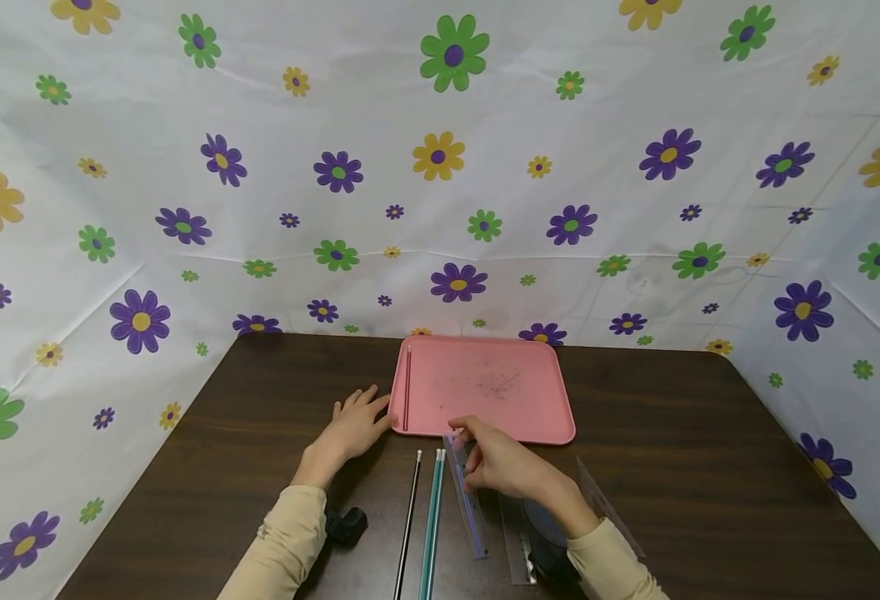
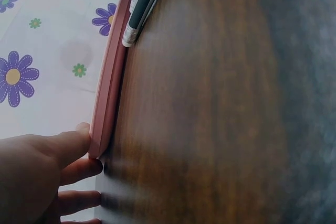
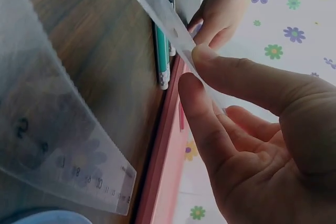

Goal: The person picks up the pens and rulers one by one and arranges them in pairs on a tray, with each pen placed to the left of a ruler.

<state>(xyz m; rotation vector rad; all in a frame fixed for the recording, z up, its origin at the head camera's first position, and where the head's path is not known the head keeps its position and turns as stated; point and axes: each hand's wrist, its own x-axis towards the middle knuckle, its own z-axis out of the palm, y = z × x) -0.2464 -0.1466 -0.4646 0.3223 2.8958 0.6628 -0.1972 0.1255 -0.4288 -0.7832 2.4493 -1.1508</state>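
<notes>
My right hand (image 1: 503,458) pinches a clear ruler (image 3: 163,14) near one end, between thumb and index finger. In the head view this ruler (image 1: 464,496) looks bluish and slants down from the near edge of a pink tray (image 1: 477,400). My left hand (image 1: 353,429) rests at the tray's near left corner, thumb touching the rim and the other fingers spread beside it. A dark reddish pencil (image 1: 407,387) lies inside the tray along its left side. Between my hands lie a black pencil (image 1: 408,521) and teal pencils (image 1: 434,517) side by side.
Another clear ruler (image 1: 515,542) lies under my right forearm, partly hidden. A clear flat-edged piece (image 1: 608,508) is to its right. A round bluish object (image 1: 545,523) is mostly covered by the right wrist. A flowered cloth (image 1: 380,192) hangs behind the dark wooden table (image 1: 672,417).
</notes>
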